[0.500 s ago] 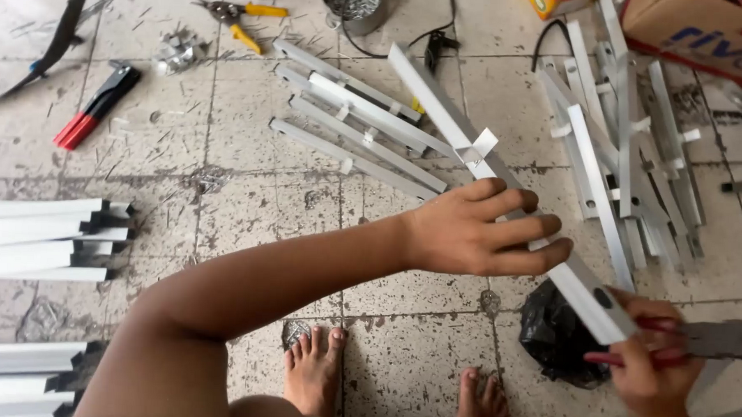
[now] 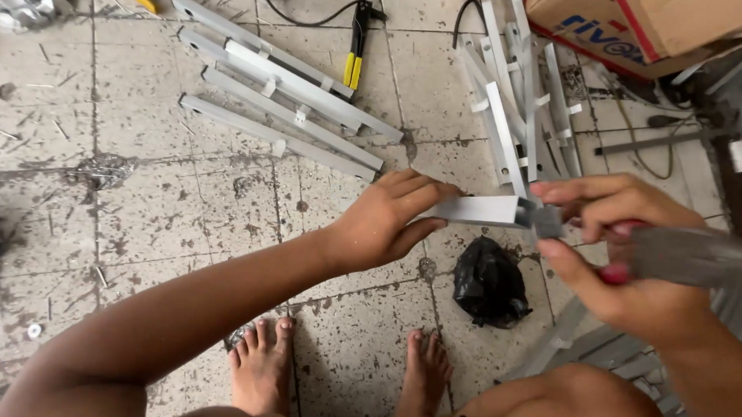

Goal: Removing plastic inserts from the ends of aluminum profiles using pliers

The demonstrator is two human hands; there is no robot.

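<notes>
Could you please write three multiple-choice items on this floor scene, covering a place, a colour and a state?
1. Where does the black plastic bag lie?
A. on the tiled floor below the hands
B. inside the cardboard box
C. on the pile of bars

2. What colour are the grips of the hand tool lying at the top of the view?
A. blue
B. yellow
C. green

3. How is the short aluminium bar held?
A. lying loose on the floor
B. gripped in the left hand
C. clamped between the feet

Answers: 1 A, the bag sits on tiles by the bare feet; 2 B, the grips are yellow; 3 B, the left fingers wrap the bar while the right hand meets its end.
</notes>
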